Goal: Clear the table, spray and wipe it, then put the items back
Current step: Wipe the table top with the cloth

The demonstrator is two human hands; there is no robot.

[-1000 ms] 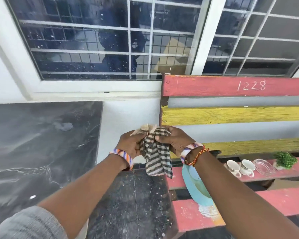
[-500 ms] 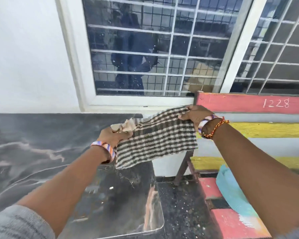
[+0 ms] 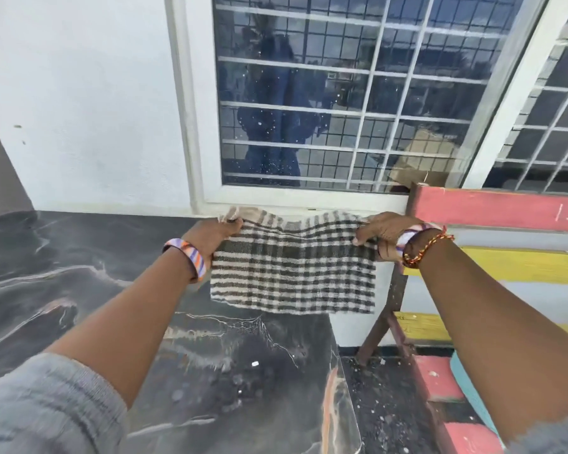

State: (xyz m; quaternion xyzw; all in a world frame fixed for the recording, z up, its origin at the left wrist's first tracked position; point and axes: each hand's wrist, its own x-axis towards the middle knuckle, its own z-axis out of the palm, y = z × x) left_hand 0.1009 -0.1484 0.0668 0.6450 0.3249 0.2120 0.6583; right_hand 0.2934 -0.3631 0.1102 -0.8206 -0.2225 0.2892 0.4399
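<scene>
A black-and-white checked cloth [image 3: 292,273] hangs spread out flat in the air above the right end of the dark marble table [image 3: 79,306]. My left hand [image 3: 215,235] pinches its top left corner and my right hand [image 3: 386,232] pinches its top right corner. The cloth's lower edge hangs free, just above the tabletop. The table's glossy surface shows white veins, specks and small crumbs near its right edge.
A bench [image 3: 492,257] with red and yellow slats stands right of the table, with a light blue thing [image 3: 469,388] on its seat. A barred window [image 3: 341,99] and white wall lie behind. Dark speckled floor [image 3: 384,404] shows between table and bench.
The cloth went from bunched between both hands to stretched wide and level. The view swung left from the bench toward the table, and both hands moved over the table's right end.
</scene>
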